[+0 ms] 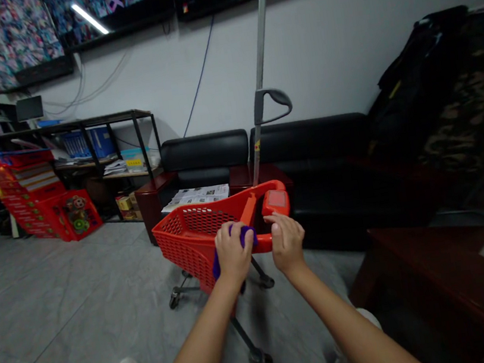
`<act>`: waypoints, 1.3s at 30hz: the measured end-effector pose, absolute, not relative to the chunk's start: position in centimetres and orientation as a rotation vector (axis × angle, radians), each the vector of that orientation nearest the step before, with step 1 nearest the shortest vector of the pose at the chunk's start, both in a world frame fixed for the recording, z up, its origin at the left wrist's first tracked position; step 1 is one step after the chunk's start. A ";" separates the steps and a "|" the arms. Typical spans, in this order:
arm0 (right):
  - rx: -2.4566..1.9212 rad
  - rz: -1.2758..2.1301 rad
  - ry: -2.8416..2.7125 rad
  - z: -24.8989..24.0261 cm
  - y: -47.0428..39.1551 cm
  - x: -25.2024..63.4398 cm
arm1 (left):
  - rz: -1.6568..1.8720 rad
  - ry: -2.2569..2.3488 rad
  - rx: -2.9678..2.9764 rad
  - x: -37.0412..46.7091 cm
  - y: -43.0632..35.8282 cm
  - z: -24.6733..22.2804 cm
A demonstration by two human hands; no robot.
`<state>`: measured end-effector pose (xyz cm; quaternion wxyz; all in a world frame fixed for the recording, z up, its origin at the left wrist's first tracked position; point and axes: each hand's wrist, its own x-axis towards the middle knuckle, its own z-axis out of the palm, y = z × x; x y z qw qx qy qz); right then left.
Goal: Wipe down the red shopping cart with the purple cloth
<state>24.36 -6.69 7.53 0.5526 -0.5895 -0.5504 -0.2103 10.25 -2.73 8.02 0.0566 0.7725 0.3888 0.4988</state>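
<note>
In the head view a small red shopping cart (193, 254) with dark legs and wheels stands on the grey floor. My left hand (233, 252) is closed round a purple cloth (216, 265) and presses it against the cart's near side, by the handle. On the right, my right hand (286, 240) has its fingers curled over the red handle bar, just below the box-like part of the handle (275, 202). Part of the cloth is hidden under my left fingers.
Behind the cart are black sofas (204, 151) with a newspaper (199, 195) and a leaning metal pole (259, 59). A dark red table (439, 274) is at the right. Red boxes (32, 199) and a shelf (134, 115) stand left.
</note>
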 end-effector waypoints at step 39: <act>-1.690 -0.501 -1.461 8.9 -7.4 20.6 | 1.186 0.907 2.184 4.5 3.0 12.2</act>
